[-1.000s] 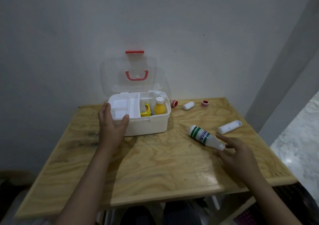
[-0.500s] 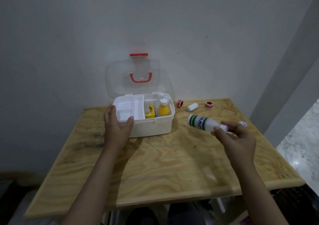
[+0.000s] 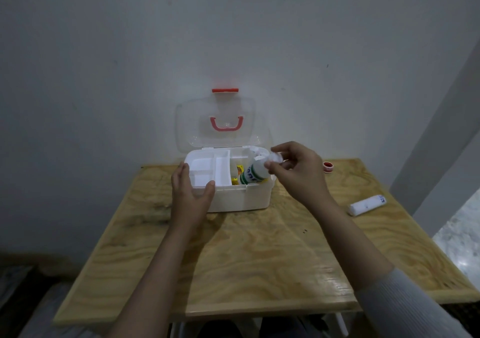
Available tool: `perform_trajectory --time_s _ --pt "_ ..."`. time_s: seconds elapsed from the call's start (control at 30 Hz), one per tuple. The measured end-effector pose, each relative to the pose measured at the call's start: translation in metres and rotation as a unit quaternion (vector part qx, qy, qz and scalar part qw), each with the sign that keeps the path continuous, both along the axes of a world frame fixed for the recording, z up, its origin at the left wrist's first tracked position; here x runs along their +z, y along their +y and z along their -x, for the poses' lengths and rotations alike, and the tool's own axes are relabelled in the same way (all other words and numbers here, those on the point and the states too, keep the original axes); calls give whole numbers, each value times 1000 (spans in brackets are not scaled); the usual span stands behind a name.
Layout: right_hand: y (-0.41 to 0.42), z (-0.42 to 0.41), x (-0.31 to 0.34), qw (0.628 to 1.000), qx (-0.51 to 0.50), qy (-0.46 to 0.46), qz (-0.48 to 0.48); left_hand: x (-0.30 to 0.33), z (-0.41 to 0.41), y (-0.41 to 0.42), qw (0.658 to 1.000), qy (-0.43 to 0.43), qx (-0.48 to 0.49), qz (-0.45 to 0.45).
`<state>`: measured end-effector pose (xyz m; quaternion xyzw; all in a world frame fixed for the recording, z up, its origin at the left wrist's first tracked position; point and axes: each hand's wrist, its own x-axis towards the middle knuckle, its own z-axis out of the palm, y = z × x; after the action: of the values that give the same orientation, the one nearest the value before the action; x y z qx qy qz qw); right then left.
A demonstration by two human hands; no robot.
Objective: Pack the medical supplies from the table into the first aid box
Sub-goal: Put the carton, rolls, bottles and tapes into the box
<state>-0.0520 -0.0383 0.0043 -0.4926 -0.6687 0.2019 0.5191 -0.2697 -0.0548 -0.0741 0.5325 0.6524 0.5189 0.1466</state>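
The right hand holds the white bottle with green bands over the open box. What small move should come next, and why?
Probably lower the white bottle into the right compartment of the first aid box and let go. The right hand pinches its cap end, its base already dips below the rim beside the yellow items, and the left hand steadies the box's front left corner.

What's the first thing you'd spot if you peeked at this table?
The white first aid box at the back of the wooden table, its clear lid standing open with a red handle. Right over it, the right hand is lowering a white bottle with green stripes into the box, while the left hand rests on the box's front left corner. A white roll lies alone at the right.
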Motion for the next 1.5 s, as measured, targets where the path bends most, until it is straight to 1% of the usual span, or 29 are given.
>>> perform_trajectory --time_s 0.17,0.33,0.4,0.47,0.6,0.7,0.77,0.83,0.93,1.03,1.13,1.27,1.4,1.5 --pt "13 22 -6 997 25 -65 18 -1 1 0 1000 5 3 -6" --pt "17 37 -17 983 43 -180 4 -3 1 0 1000 10 5 -10" --pt "18 38 -22 978 42 -202 -11 -3 0 0 1000 7 5 -12" --pt "18 36 -26 979 43 -198 -32 -3 0 1 1000 8 6 -14" --pt "16 22 -29 984 49 -154 -74 -3 0 0 1000 0 3 -13" --pt "25 2 -33 987 26 -127 -96 -3 1 0 1000 -7 -4 -16" --pt "38 -16 -39 989 -16 -118 -87 -4 1 0 1000 -9 -4 -16" --pt "55 -37 -47 989 -68 -119 -55 -5 1 1 1000 -8 -3 -19" --pt "84 -73 -59 979 -147 -144 14 -4 0 1 1000 -6 2 -18" --pt "108 -107 -67 963 -185 -185 65 -3 -1 0 1000 -6 4 -20" --pt "125 -125 -75 947 -188 -244 93 -1 -3 0 1000 -1 11 -21" --pt "140 -132 -86 936 -172 -274 139 0 -4 1 1000 -1 20 -20" --pt "147 -132 -92 937 -141 -292 125 -1 -4 1 1000 -2 21 -13" --pt "151 -124 -87 931 -83 -334 118 0 -4 1 1000 -10 18 -15"
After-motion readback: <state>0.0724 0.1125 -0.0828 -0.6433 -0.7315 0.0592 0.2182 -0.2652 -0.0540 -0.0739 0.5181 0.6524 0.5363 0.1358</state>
